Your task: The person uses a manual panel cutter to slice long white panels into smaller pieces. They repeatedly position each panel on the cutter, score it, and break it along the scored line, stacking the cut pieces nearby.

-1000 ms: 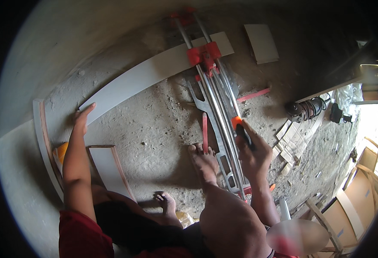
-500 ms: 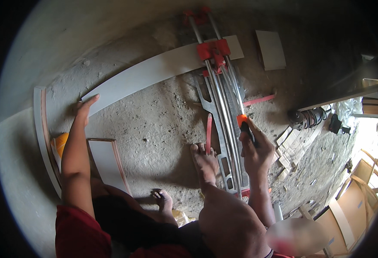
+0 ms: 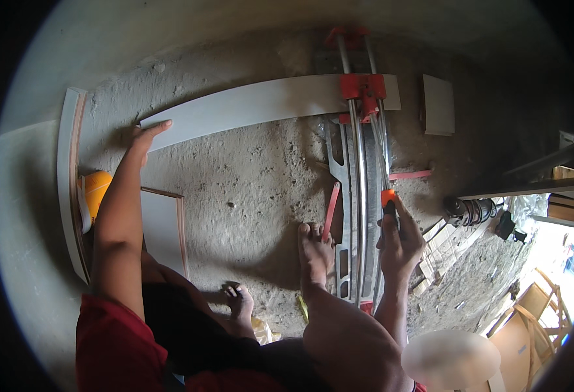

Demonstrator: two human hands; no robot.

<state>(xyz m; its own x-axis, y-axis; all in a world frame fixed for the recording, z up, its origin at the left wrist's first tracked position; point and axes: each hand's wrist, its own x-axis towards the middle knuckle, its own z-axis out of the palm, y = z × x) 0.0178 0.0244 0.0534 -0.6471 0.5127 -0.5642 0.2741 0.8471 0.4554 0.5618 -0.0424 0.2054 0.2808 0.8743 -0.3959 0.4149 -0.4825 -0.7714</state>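
Observation:
A long pale tile strip (image 3: 248,106) lies across the floor, its right end passing under the red carriage (image 3: 363,87) of a manual tile cutter (image 3: 346,215). My left hand (image 3: 148,138) grips the strip's left end, thumb on top; the other fingers are mostly hidden. My right hand (image 3: 401,243) is closed around the black and orange handle (image 3: 388,198) of the cutter, to the right of its steel rails. The handle's rod slopes up to the carriage near the far end. My bare foot (image 3: 316,258) rests beside the cutter, by a red arm (image 3: 331,212) sticking out from it.
Tile pieces lie at the far right (image 3: 438,104) and near my left knee (image 3: 163,225). A long tile (image 3: 71,163) leans by the left wall, beside a yellow-orange round object (image 3: 96,193). Rightward are a corded power tool (image 3: 466,210), tile scraps (image 3: 438,247) and wooden furniture parts (image 3: 528,326).
The whole view has shifted and turned a little, so the cutter and strip appear farther right and lower. Both hands keep their grips; the carriage stays over the strip.

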